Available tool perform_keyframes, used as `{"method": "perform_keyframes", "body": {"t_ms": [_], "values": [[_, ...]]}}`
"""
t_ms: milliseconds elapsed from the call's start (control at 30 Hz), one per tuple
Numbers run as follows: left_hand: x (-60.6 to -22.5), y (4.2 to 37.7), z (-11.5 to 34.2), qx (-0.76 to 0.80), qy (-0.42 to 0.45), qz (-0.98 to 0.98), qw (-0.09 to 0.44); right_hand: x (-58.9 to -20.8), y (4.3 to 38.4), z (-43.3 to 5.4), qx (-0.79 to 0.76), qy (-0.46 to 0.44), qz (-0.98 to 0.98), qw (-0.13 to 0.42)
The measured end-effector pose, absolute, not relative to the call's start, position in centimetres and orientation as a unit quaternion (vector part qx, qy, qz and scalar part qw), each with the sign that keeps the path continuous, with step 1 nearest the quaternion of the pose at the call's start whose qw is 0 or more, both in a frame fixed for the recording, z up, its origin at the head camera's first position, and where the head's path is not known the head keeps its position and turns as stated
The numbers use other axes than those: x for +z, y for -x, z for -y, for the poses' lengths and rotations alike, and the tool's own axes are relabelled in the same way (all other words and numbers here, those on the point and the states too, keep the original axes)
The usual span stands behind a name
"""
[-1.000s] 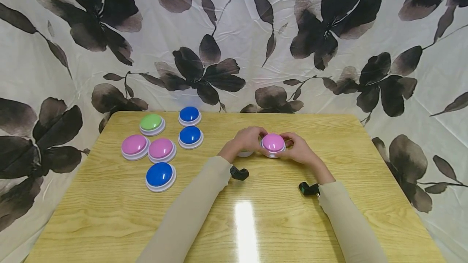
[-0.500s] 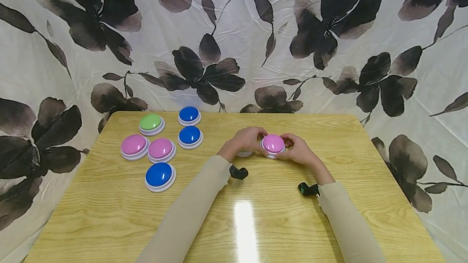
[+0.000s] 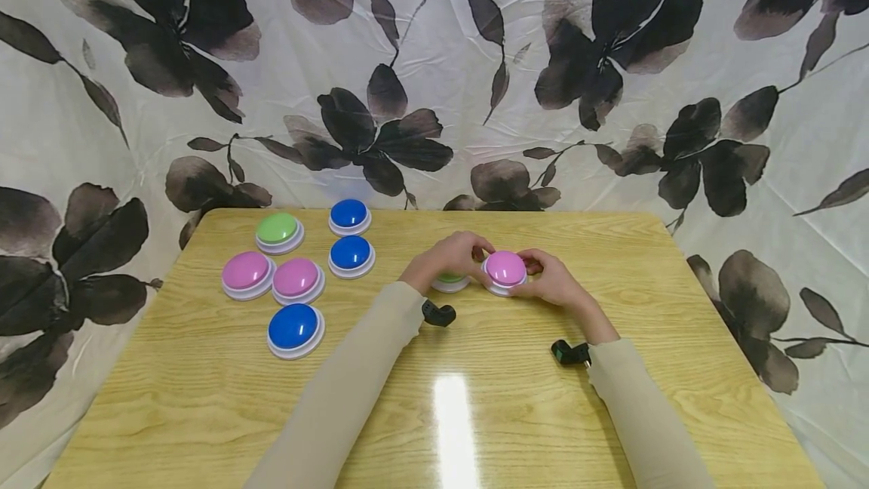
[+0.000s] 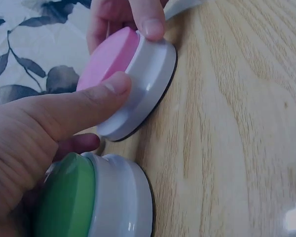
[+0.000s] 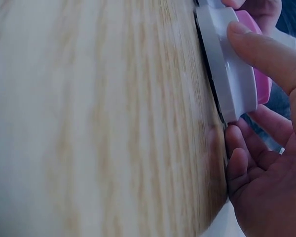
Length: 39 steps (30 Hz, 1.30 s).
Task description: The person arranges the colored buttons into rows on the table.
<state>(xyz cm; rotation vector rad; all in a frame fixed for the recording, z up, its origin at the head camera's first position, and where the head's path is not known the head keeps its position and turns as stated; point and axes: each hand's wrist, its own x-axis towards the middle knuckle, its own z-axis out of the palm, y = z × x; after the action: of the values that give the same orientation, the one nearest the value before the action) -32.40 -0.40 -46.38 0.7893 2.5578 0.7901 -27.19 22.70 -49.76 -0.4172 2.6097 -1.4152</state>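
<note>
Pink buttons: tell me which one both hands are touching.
The rightmost pink button, between the left hand and the right hand. The other two pink buttons sit side by side farther left, no hand on them.

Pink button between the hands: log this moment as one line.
left hand: holds pink button | right hand: holds same button | green button: beside it
</note>
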Motion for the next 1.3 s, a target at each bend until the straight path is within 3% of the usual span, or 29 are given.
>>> {"method": "perform_keyframes", "body": {"t_ms": [467, 900, 1300], "values": [[-46.9, 32.6, 1.0, 0.281, -0.283, -0.902, 0.164, -49.9, 27.4, -22.6, -0.477, 0.126, -0.866, 0.087], [-44.8, 31.9, 3.8, 0.330, -0.288, -0.890, 0.122, -48.5, 26.4, -22.8, -0.482, 0.120, -0.863, 0.093], [-43.2, 27.8, 9.0, 0.343, -0.275, -0.888, 0.135, -45.4, 24.8, -22.0, -0.484, 0.132, -0.865, 0.025]]}}
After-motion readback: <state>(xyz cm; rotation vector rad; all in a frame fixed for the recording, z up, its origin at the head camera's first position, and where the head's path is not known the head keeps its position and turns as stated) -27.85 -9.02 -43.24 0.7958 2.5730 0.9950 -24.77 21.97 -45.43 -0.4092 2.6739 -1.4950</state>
